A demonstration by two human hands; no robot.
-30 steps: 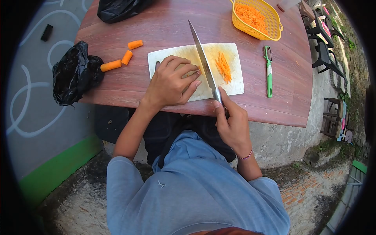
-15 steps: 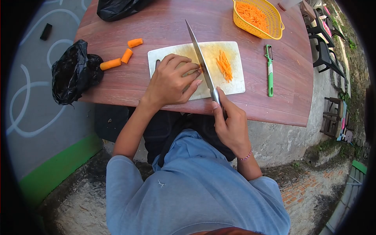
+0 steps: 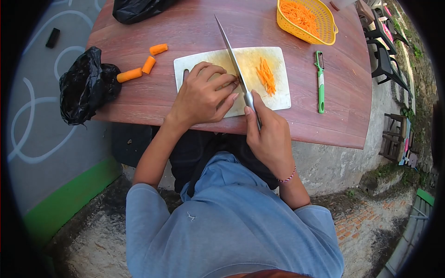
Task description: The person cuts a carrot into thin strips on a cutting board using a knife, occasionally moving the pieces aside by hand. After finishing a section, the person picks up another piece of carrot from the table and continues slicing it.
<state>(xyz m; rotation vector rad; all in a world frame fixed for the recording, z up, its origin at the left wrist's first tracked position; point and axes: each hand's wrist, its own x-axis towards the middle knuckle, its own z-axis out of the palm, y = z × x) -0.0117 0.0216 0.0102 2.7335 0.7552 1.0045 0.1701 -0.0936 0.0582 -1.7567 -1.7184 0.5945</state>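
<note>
My right hand (image 3: 270, 132) grips the handle of a kitchen knife (image 3: 233, 58), its long blade pointing away over a white cutting board (image 3: 185, 63). With bent fingers, my left hand (image 3: 207, 95) presses down on the board just left of the blade. A piece of carrot under those fingertips is almost wholly hidden. To the right of the knife lies a small heap of thin carrot strips (image 3: 266, 77) on the board's stained surface.
Orange carrot chunks (image 3: 148, 64) lie left of the board, one against a black plastic bag (image 3: 85, 88). A green-handled peeler (image 3: 320, 85) lies to the right. A yellow basket (image 3: 307, 34) holds shredded carrot. Another black bag (image 3: 139, 10) sits at the far edge.
The knife and my right hand have shifted slightly left and away from me. My left hand stays almost where it was. The carrot strips look the same.
</note>
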